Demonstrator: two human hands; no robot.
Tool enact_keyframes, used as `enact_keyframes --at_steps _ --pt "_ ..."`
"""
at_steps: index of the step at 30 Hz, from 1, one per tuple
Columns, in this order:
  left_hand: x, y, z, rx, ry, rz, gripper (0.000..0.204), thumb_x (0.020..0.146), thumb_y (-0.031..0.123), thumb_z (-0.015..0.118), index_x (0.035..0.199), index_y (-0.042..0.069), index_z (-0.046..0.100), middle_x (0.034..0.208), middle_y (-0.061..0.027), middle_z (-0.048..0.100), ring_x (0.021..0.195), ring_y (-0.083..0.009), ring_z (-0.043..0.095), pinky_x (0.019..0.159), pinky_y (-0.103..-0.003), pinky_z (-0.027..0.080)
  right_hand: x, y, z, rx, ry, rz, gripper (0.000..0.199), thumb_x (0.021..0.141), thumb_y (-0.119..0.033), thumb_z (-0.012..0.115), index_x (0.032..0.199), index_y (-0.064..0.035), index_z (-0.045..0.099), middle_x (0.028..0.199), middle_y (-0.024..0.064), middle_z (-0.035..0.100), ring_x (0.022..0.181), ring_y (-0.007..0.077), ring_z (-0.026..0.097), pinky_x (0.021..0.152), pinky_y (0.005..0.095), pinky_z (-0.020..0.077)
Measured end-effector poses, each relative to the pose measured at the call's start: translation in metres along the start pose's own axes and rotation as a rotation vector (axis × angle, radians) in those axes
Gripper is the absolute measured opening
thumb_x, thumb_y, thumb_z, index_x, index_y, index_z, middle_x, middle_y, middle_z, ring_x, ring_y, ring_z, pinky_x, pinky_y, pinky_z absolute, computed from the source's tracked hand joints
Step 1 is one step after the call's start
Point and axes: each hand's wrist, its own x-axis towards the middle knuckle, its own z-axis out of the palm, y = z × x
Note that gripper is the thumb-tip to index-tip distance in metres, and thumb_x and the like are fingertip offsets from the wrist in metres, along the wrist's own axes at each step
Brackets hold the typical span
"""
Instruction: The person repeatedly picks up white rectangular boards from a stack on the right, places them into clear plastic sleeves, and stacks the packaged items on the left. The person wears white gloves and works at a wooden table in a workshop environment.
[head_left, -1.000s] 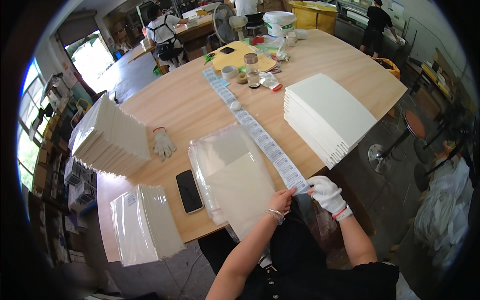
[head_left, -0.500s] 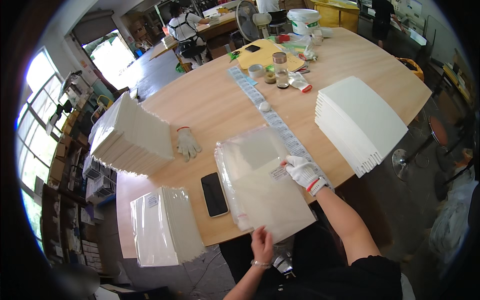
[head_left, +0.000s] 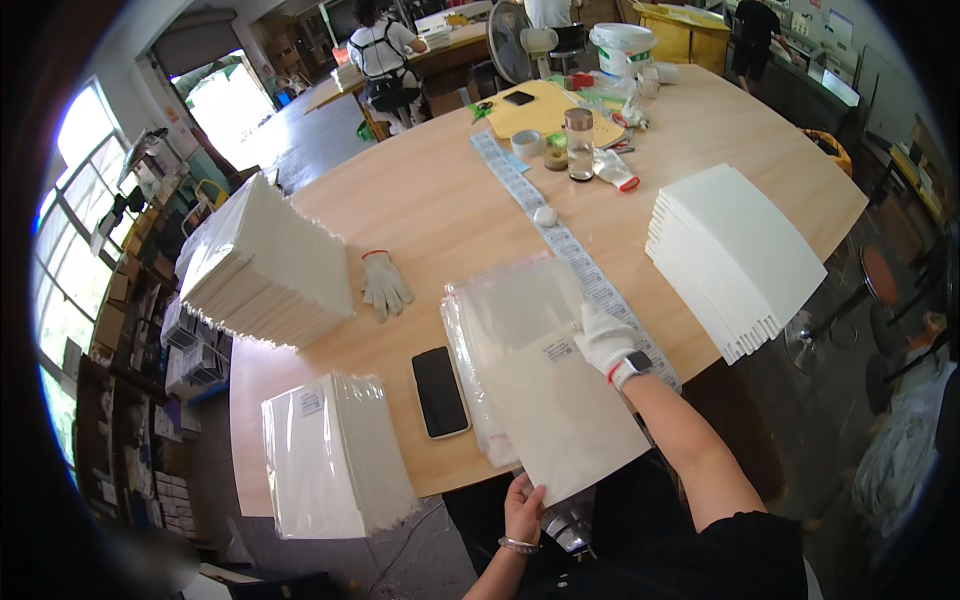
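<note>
A pale cream flat board (head_left: 565, 430) with a small printed label (head_left: 557, 350) near its top lies slanted over a stack of clear plastic bags (head_left: 515, 295). Its near part juts past the table's front edge. My bare left hand (head_left: 524, 508) pinches the board's near-left corner, thumb on top. My right hand (head_left: 605, 342), in a white knit glove with a red cuff, lies over the board's upper right edge beside the label, fingers stretched out. A black phone (head_left: 440, 392) rests left of the bags.
Bagged boards are piled at near left (head_left: 315, 460), with a taller stack (head_left: 265, 265) behind. White boards (head_left: 735, 250) fan out at right. A label strip (head_left: 590, 280) runs along the table. A loose glove (head_left: 384, 284), glass bottle (head_left: 579, 145) and tape roll (head_left: 526, 145) lie farther off.
My left hand has closed on the board's near corner. My right hand has gone from a pinch by the label to lying flatter at the board's edge. The view has shifted slightly.
</note>
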Motion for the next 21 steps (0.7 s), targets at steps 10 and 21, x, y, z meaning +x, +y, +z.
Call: enact_keyframes --at_steps 10,21 --pt "-0.031 0.096 0.002 0.323 -0.319 0.44 0.04 0.084 0.0 0.05 0.121 -0.003 0.036 0.116 -0.0082 0.048 0.108 -0.015 0.045 0.092 -0.029 0.035 -0.15 0.019 -0.028 0.614 -0.304 -0.194 0.032 0.077 -0.008 0.052 0.108 -0.0007 0.051 0.07 0.0093 0.054 0.062 0.0174 0.053 0.059 0.0305 0.0434" --pt "-0.101 0.304 -0.236 0.671 0.456 0.631 0.036 0.078 0.005 0.045 0.113 -0.003 0.051 0.092 -0.0035 0.06 0.078 -0.007 0.051 0.069 -0.019 0.04 -0.155 -0.265 0.101 1.365 -0.655 -0.578 0.025 0.084 -0.01 0.045 0.106 0.0011 0.053 0.083 0.0101 0.061 0.074 0.0165 0.06 0.06 0.0284 0.0464"
